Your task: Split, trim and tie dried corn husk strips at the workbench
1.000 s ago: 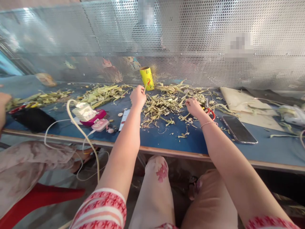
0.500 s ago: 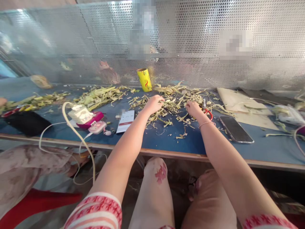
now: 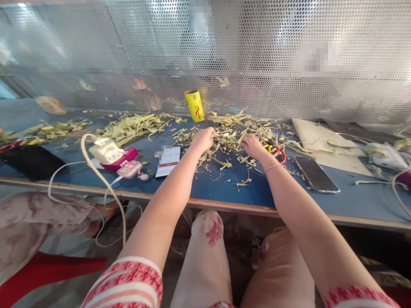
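Observation:
A loose pile of pale green, dried plant scraps lies on the blue tabletop in front of me. My left hand is at the pile's left part, fingers curled together; whatever they hold is hidden behind the hand. At the right part is my right hand, fingers bent down and closed at the scraps, with their tips out of sight. Just beside the right wrist lie scissors with red and yellow handles, partly covered by the scraps and arm.
A yellow tube stands at the back by a perforated metal screen. One phone lies on the right, another on the left near a charger with cables. Cardboard sheets and a black pouch flank the workspace.
My right hand has moved left toward the left hand, uncovering more of the scissors. My left hand has drawn slightly left, its fingers more curled. The view has shifted a little.

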The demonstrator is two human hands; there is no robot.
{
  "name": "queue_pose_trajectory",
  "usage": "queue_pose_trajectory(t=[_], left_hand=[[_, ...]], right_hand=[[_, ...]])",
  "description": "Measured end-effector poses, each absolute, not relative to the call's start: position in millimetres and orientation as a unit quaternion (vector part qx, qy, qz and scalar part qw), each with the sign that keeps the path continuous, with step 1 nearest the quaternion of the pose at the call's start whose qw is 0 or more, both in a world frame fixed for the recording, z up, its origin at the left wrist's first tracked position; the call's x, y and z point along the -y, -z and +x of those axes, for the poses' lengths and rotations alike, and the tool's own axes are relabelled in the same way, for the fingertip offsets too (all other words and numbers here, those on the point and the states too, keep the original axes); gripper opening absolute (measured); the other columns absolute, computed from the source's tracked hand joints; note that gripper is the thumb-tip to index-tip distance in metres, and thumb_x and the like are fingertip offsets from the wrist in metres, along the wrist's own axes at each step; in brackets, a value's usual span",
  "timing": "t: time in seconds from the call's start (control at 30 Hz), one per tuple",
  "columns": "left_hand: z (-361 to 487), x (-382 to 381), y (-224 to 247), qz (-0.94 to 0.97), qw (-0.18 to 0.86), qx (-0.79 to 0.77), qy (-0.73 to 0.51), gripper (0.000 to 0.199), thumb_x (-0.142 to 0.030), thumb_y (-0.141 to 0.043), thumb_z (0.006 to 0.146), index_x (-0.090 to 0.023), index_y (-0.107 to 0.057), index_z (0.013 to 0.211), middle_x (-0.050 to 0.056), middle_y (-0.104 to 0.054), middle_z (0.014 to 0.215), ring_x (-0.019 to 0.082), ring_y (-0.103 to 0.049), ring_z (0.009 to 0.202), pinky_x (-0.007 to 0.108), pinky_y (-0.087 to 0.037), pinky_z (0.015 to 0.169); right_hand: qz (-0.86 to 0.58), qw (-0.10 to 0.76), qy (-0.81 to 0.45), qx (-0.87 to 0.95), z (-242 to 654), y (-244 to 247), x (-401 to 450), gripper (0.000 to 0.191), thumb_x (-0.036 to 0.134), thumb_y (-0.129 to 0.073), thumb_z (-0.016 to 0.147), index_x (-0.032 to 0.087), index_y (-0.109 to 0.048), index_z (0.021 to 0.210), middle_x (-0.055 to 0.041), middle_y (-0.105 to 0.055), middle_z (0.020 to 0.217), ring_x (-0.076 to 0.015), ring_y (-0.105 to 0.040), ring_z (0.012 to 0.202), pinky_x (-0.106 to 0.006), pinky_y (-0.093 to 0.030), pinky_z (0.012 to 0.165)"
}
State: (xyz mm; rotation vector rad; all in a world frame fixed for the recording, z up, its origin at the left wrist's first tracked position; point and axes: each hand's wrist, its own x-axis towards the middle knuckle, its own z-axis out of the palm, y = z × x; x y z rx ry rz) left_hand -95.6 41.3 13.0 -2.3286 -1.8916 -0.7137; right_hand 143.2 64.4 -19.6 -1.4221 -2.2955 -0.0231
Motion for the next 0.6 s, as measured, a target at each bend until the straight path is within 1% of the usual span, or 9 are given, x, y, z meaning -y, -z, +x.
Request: queue_pose_trajectory(t=[0.13, 0.2, 0.27, 0.4, 0.53, 0.6], left_hand=[[-96.8, -39.9, -17.8, -0.723, 0.070, 0.631, 0.271, 0.036, -0.010, -0.041, 0.085, -0.020, -0.057, 0.116, 0.009, -0.068, 0.104, 0.021, -0.062, 0.096, 0.031, -0.045, 0.084], [-97.0, -39.3, -20.5, -0.711, 0.077, 0.632, 0.297, 0.036, -0.009, -0.041, 0.085, -0.020, -0.057, 0.115, 0.009, -0.068, 0.104, 0.020, -0.062, 0.097, 0.031, -0.043, 0.086], [-97.3, -39.1, -22.5, -0.704, 0.083, 0.632, 0.314, 0.036, -0.007, -0.042, 0.084, -0.020, -0.058, 0.113, 0.008, -0.069, 0.101, 0.020, -0.061, 0.098, 0.032, -0.041, 0.088], [-99.5, -40.2, -22.4, -0.708, 0.110, 0.632, 0.297, 0.031, -0.007, -0.043, 0.082, -0.022, -0.064, 0.101, 0.006, -0.070, 0.097, 0.023, -0.059, 0.099, 0.037, -0.037, 0.090], [-103.3, -41.5, -20.4, -0.706, 0.127, 0.651, 0.248, 0.028, -0.007, -0.045, 0.080, -0.022, -0.068, 0.082, 0.007, -0.070, 0.096, 0.025, -0.055, 0.101, 0.041, -0.035, 0.090], [-105.2, -41.2, -20.4, -0.696, 0.127, 0.672, 0.219, 0.028, -0.005, -0.047, 0.076, -0.020, -0.070, 0.077, 0.008, -0.070, 0.095, 0.027, -0.054, 0.103, 0.043, -0.034, 0.090]], right_hand=[[-0.484, 0.189, 0.015, 0.854, 128.5, 20.0, -57.2, 0.027, 0.022, -0.042, 0.091, 0.020, -0.068, 0.099, -0.0091, -0.055, 0.129, -0.0236, -0.050, 0.113, -0.037, -0.040, 0.096], [-0.489, 0.175, 0.032, 0.854, 121.3, 18.6, -52.6, 0.028, 0.024, -0.041, 0.093, 0.020, -0.068, 0.099, -0.0094, -0.057, 0.126, -0.0226, -0.052, 0.109, -0.035, -0.040, 0.094], [-0.500, 0.155, 0.049, 0.851, 114.9, 16.3, -48.4, 0.027, 0.024, -0.042, 0.093, 0.019, -0.068, 0.099, -0.0102, -0.061, 0.119, -0.0226, -0.055, 0.104, -0.033, -0.042, 0.090], [-0.518, 0.125, 0.066, 0.843, 108.5, 12.4, -44.7, 0.027, 0.022, -0.041, 0.093, 0.016, -0.067, 0.097, -0.0125, -0.065, 0.107, -0.0235, -0.059, 0.100, -0.031, -0.042, 0.084], [-0.531, 0.139, 0.055, 0.834, 112.0, 12.1, -48.3, 0.027, 0.022, -0.041, 0.093, 0.014, -0.067, 0.098, -0.0141, -0.066, 0.105, -0.0233, -0.061, 0.097, -0.029, -0.043, 0.081], [-0.538, 0.153, 0.043, 0.828, 115.5, 12.9, -51.0, 0.026, 0.022, -0.043, 0.093, 0.013, -0.067, 0.098, -0.0142, -0.067, 0.104, -0.0226, -0.062, 0.096, -0.028, -0.043, 0.080]])
